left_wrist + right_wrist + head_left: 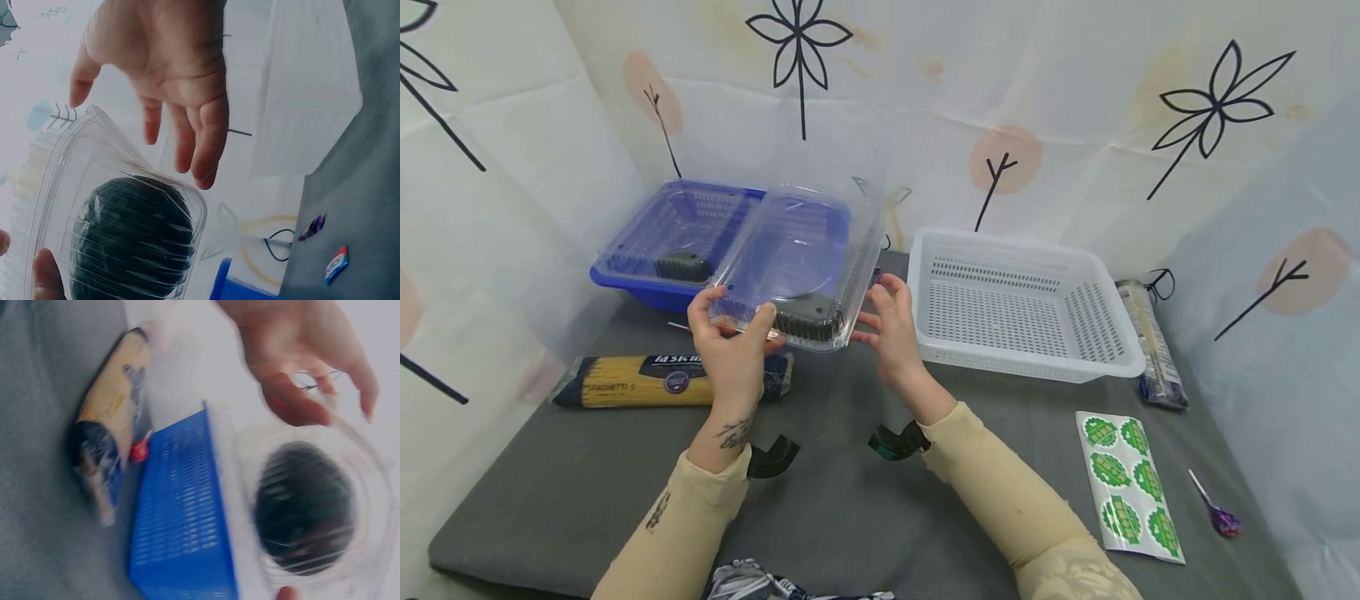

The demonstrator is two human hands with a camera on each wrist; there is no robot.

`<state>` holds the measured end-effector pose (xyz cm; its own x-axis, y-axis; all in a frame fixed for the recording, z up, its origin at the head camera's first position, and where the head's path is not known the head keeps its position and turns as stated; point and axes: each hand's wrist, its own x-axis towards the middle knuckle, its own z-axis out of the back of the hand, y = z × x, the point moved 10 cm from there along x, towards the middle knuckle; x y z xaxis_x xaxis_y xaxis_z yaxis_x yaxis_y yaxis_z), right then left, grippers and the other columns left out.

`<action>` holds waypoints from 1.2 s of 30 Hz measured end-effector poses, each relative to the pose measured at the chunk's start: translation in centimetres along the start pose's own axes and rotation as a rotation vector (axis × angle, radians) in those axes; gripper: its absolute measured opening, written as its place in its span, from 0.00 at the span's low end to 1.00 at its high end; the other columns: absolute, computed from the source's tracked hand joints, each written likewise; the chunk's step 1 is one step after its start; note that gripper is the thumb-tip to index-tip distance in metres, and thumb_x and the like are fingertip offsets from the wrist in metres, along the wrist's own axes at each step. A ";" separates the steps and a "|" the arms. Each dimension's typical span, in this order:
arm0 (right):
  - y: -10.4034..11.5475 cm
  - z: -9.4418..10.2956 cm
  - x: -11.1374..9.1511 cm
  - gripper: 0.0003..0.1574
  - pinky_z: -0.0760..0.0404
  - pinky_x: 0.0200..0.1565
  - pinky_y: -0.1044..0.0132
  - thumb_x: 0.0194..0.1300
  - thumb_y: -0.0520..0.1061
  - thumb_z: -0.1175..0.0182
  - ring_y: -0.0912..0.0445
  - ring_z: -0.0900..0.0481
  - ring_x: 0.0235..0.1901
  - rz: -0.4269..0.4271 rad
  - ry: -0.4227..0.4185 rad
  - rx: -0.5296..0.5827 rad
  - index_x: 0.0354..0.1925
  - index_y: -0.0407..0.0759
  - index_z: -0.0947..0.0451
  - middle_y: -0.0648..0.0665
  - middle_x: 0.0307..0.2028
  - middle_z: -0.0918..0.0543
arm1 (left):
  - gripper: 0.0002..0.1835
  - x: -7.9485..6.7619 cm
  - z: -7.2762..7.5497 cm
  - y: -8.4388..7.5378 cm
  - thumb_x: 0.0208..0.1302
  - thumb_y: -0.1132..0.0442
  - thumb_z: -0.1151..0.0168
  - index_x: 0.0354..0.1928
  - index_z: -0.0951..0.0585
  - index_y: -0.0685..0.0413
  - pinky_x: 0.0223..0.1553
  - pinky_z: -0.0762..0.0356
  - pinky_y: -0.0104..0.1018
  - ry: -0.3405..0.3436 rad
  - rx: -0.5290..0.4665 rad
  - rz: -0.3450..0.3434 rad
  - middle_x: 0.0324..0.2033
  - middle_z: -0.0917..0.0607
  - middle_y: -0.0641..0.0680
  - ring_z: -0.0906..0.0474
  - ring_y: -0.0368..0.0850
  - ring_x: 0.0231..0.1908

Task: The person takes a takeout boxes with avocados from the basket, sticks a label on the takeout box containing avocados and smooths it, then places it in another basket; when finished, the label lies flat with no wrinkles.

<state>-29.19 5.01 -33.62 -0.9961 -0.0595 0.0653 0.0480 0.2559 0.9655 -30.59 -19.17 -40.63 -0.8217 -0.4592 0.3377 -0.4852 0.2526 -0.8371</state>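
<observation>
My left hand point(733, 362) holds a clear plastic container point(797, 250) by its near left corner, thumb on top and fingers below. Inside its near end lies a dark green, rounded oval thing point(134, 237), seen through the ribbed wall. My right hand point(891, 333) is at the container's right side, its fingers spread and loosely extended near the wall. The container is raised and tilted, overlapping the blue basket point(647, 287) in the head view. Another dark thing point(683, 266) shows in that basket through clear plastic.
A spaghetti pack point(647, 392) lies front left of the blue basket. A white perforated basket point(1030, 358) stands at right, with another pack point(1153, 350) beside it. Nearer are a green sticker sheet point(1127, 483) and a lollipop point(1223, 523). Patterned cloth walls point(1060, 83) enclose the grey table.
</observation>
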 end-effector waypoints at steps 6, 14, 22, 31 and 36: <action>0.8 0.0 -1.2 0.43 0.27 0.42 0.48 0.55 0.60 0.50 0.39 0.37 0.53 -0.062 0.044 -0.066 0.64 0.57 0.58 0.41 0.60 0.45 | 0.32 -4.9 -2.6 -5.8 0.46 0.71 0.35 0.53 0.39 0.52 0.18 0.23 0.43 0.023 -0.046 0.021 0.27 0.45 0.49 0.38 0.44 0.09; 0.2 0.3 -2.4 0.46 0.21 0.34 0.55 0.53 0.48 0.39 0.46 0.31 0.50 -0.112 0.067 -0.202 0.65 0.56 0.54 0.42 0.61 0.46 | 0.30 -8.7 -4.0 -9.2 0.48 0.75 0.38 0.52 0.40 0.55 0.21 0.22 0.35 0.076 -0.102 0.053 0.32 0.39 0.55 0.25 0.44 0.17; 0.2 0.7 -2.9 0.46 0.21 0.28 0.58 0.50 0.38 0.38 0.48 0.27 0.39 -0.126 0.056 -0.275 0.63 0.52 0.48 0.43 0.58 0.40 | 0.28 -10.7 -3.6 -9.7 0.54 0.77 0.46 0.56 0.41 0.58 0.27 0.22 0.36 0.182 -0.097 0.073 0.31 0.37 0.56 0.23 0.44 0.26; 0.9 1.1 -3.6 0.46 0.21 0.23 0.56 0.47 0.36 0.39 0.53 0.25 0.30 -0.141 0.048 -0.303 0.62 0.55 0.45 0.45 0.56 0.38 | 0.27 -11.4 -1.8 -11.6 0.58 0.80 0.63 0.62 0.45 0.64 0.18 0.26 0.25 0.370 0.079 -0.185 0.29 0.32 0.53 0.25 0.36 0.20; 1.6 1.2 -4.7 0.46 0.21 0.25 0.57 0.48 0.35 0.40 0.54 0.26 0.26 -0.158 0.082 -0.344 0.62 0.55 0.45 0.46 0.56 0.38 | 0.21 -9.5 0.7 -12.1 0.59 0.71 0.66 0.53 0.33 0.66 0.07 0.41 0.26 0.247 0.242 -0.183 0.23 0.34 0.51 0.36 0.35 0.14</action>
<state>-24.50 6.81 -32.71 -0.9847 -0.1526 -0.0842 -0.0694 -0.1001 0.9926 -16.67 -18.48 -34.04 -0.7899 -0.2515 0.5592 -0.5697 -0.0363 -0.8210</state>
